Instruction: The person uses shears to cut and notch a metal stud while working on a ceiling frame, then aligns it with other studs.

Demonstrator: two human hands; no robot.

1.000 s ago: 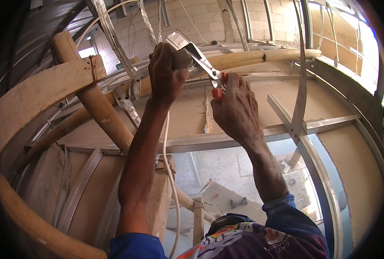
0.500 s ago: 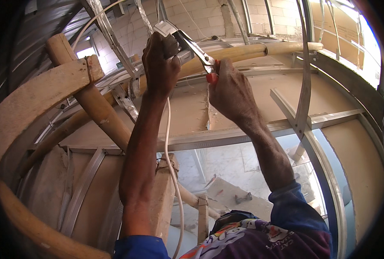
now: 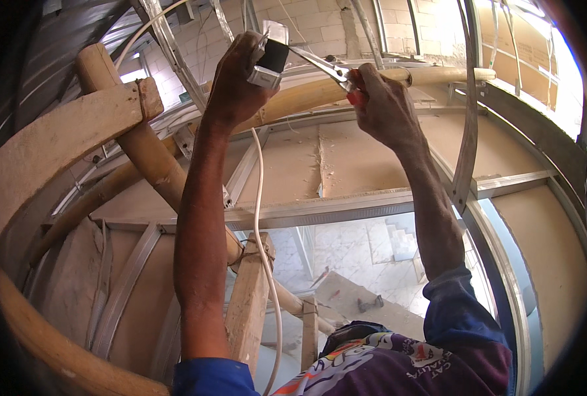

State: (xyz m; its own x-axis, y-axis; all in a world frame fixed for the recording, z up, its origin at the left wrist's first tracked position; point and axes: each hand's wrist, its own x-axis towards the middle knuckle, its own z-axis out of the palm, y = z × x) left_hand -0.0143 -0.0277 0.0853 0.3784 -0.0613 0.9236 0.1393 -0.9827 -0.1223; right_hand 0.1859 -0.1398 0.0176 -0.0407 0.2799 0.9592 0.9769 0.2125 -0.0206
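High in the middle of the head view, my left hand [image 3: 235, 82] is closed around a silver metal channel [image 3: 265, 77]. Its cut end faces me, with a dark hollow between two bright flanges. My right hand [image 3: 387, 109], to the right of it, grips tin snips [image 3: 326, 67] by their red handles. The blades point left, and their tips reach the right edge of the channel; whether they bite into the metal I cannot tell. Below my left hand a pale metal strip [image 3: 246, 165] lies across the brown board; whether it joins the held channel is hidden.
A bamboo pole [image 3: 307, 99] crosses behind my hands. At left a wooden beam [image 3: 62, 135] is lashed to a bamboo post [image 3: 151, 165]. A white cable [image 3: 262, 231] hangs near my left forearm. Metal framing [image 3: 333, 206] borders an opening above a tiled floor [image 3: 353, 247] far below.
My right hand has moved right with the snips, away from my left hand. The left hand has shifted slightly left, and the channel has turned so its hollow end shows.
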